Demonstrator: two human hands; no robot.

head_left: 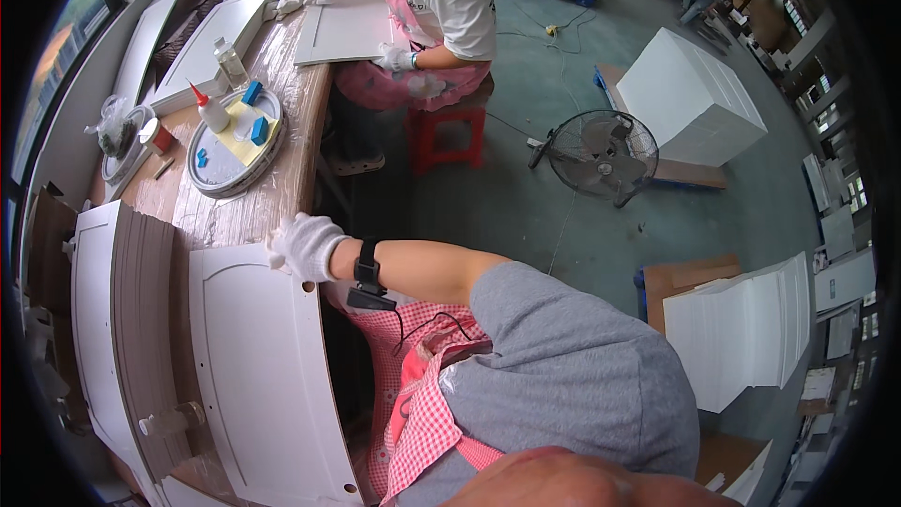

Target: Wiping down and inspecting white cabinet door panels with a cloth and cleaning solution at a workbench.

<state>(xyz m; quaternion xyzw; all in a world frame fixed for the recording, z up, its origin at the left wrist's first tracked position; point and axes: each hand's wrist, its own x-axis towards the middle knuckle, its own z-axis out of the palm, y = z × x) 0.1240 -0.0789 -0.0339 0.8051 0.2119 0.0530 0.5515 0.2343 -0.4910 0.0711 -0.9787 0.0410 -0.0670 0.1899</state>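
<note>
Door panel (pixel 263 376), white, lies flat on the surface (pixel 272 192) at lower left, long side running toward the viewer, small drilled holes near its right edge. Gloved hand (pixel 305 246) rests on the panel's top right corner, fingers curled over the edge, grip closed on that corner; which of the person's hands it is, hard to tell, looks like the right reaching across the body. Black wrist strap (pixel 366 268) with a cable just behind the glove. Other hand not in view. Left of the panel: stack of brown boards (pixel 145 319), then another white panel (pixel 94 319). Further up the surface: round tray (pixel 211 174) holding a glue bottle (pixel 212 111), blue blocks (pixel 255 113) and a yellow sheet. Clear bottle (pixel 229 61) beyond it. Far end: a second person in pink apron, gloved hands (pixel 394 56) on a white panel (pixel 343 30), seated on a red stool (pixel 449 131). Floor fan (pixel 601 155) and stacked white panels (pixel 741 329) to the right.
</note>
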